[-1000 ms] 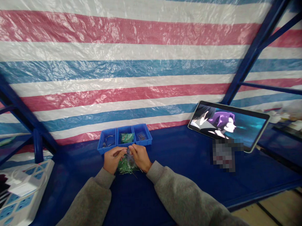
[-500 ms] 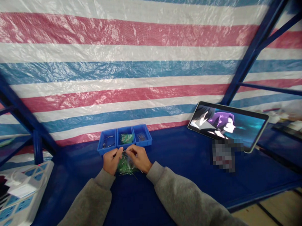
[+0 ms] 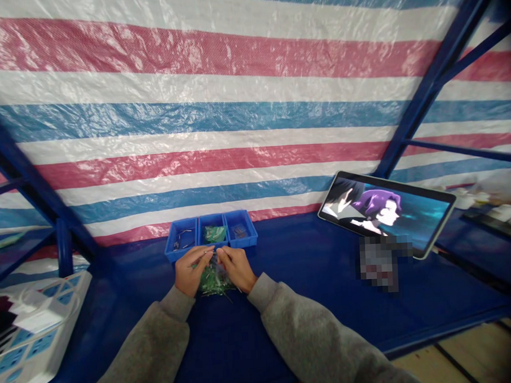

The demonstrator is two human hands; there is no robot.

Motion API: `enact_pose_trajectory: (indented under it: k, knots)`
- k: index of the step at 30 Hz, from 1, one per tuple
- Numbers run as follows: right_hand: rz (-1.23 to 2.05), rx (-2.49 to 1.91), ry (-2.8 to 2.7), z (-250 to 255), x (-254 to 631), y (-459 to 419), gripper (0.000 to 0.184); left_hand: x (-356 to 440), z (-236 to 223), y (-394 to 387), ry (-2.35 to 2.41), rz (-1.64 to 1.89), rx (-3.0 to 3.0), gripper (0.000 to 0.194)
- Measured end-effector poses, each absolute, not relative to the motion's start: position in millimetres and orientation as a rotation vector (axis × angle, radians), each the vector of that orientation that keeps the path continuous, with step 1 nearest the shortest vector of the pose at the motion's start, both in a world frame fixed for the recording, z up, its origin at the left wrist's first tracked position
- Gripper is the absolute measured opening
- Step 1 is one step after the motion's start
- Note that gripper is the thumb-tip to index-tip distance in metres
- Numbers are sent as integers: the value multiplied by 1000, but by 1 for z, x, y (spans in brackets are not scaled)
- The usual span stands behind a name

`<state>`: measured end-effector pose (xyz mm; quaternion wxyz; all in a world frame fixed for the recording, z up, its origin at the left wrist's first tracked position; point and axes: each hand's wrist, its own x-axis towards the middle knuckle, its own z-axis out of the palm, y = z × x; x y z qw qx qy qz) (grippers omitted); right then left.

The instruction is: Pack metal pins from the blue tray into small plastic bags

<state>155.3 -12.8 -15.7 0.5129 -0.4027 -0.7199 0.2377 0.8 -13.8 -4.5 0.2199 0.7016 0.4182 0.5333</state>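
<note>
My left hand [image 3: 190,270] and my right hand [image 3: 237,267] are close together over a small pile of green parts with thin wire leads [image 3: 212,282] on the blue table [image 3: 311,302]. Both hands have their fingers pinched around something small between them; it is too small to name. Just beyond the hands stands a blue tray with three compartments [image 3: 210,233]: thin metal pieces on the left, green parts in the middle, a few small bits on the right.
A tablet [image 3: 387,211] playing a cartoon leans at the back right. A white power strip with cables [image 3: 30,325] lies at the left edge. A striped tarp forms the back wall, with blue metal frame posts on both sides.
The hands have shifted slightly, fingers working the small item between them over the green pile. Nothing else has moved.
</note>
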Motion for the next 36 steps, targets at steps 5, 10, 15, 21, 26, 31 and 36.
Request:
enact_pose_trajectory:
  k: [5,10,15,21,26,31,36]
  knots:
    - [535,-1022,-1709,-16,155,-12,50,3,0,-15,1143,1457,1820,27]
    - [494,-1034,-1662,-16,156,-11,48,-1,-3,-12,1252,1475,1952,26]
    - [480,-1045,-1636,-15,156,-11,49,-2,-10,-10,1338,1517,2030,24]
    - [454,-1046,-1621,-11,158,-14,46,-3,-7,-11,1302,1504,2090,19]
    - [439,-1032,-1617,-13,158,-12,35,-3,-8,-10,1323,1475,2065,24]
    - [471,-961,-1683,-18,154,-11,24,-1,-9,-11,1311,1422,2015,30]
    - [472,-925,-1730,-19,152,-12,22,0,-7,-14,1267,1416,1984,31]
